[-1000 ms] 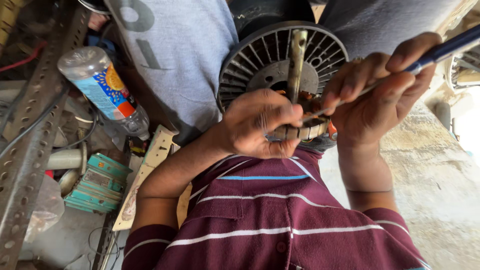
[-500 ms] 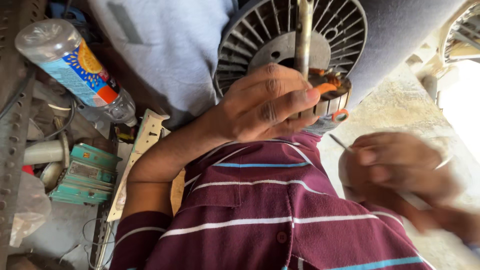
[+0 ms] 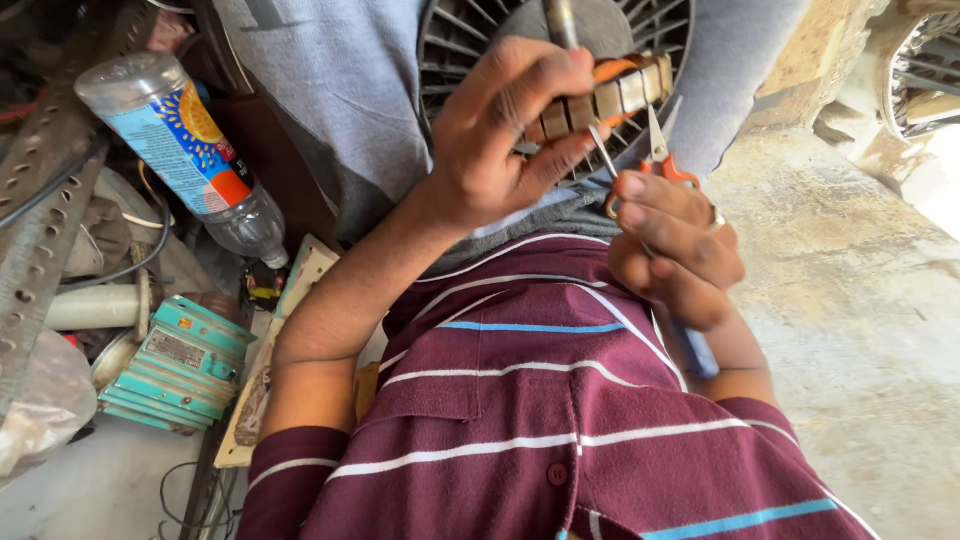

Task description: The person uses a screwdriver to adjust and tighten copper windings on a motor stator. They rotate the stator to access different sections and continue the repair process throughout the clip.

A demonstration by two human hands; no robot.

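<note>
Since a second ago my right hand (image 3: pixel 672 250) has dropped from beside the wound motor core (image 3: pixel 600 95) and come back up under it with the small orange-handled scissors (image 3: pixel 655 160), blades now raised to the core's lower edge; I judge trimming is the step in hand. My left hand (image 3: pixel 500 130) has its fingers curled tight round the core, held before the finned fan housing (image 3: pixel 460 40); right fingers are closed on the scissors, their blades slightly parted.
</note>
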